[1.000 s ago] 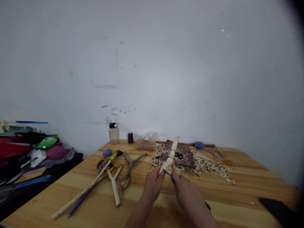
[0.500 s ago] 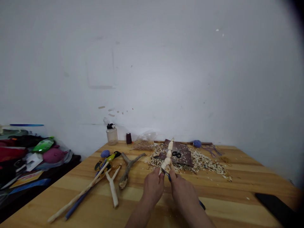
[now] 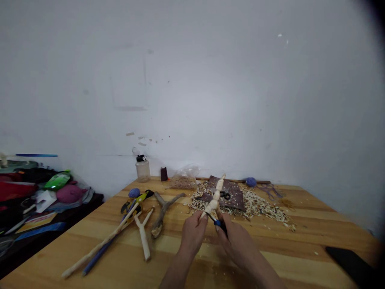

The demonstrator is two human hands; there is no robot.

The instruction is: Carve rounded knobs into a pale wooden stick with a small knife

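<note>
My left hand (image 3: pixel 192 233) is closed round the near end of a pale, peeled stick (image 3: pixel 217 194), which is carved into rounded knobs and points away from me. In my right hand (image 3: pixel 239 241) is a carving knife (image 3: pixel 221 224) with a dark blue and black handle. Its blade lies against or very close to the stick, just ahead of my left thumb; exact contact is hard to tell. Beyond the hands, wood shavings (image 3: pixel 261 206) surround brown sheets (image 3: pixel 237 199), with black-handled scissors (image 3: pixel 226 195) on top, partly behind the stick.
Left of my hands lie a grey forked branch (image 3: pixel 163 212), a peeled forked stick (image 3: pixel 143 239) and long sticks (image 3: pixel 98 253). A bottle (image 3: pixel 142 168), a thread spool (image 3: pixel 163 174) and a plastic bag (image 3: pixel 183 180) stand along the wall. A black flat object (image 3: pixel 349 261) lies right.
My right hand has shifted slightly right and turned, so more of the knife's handle shows. The stick's far end has swung a little to the right. The whole view has shifted slightly.
</note>
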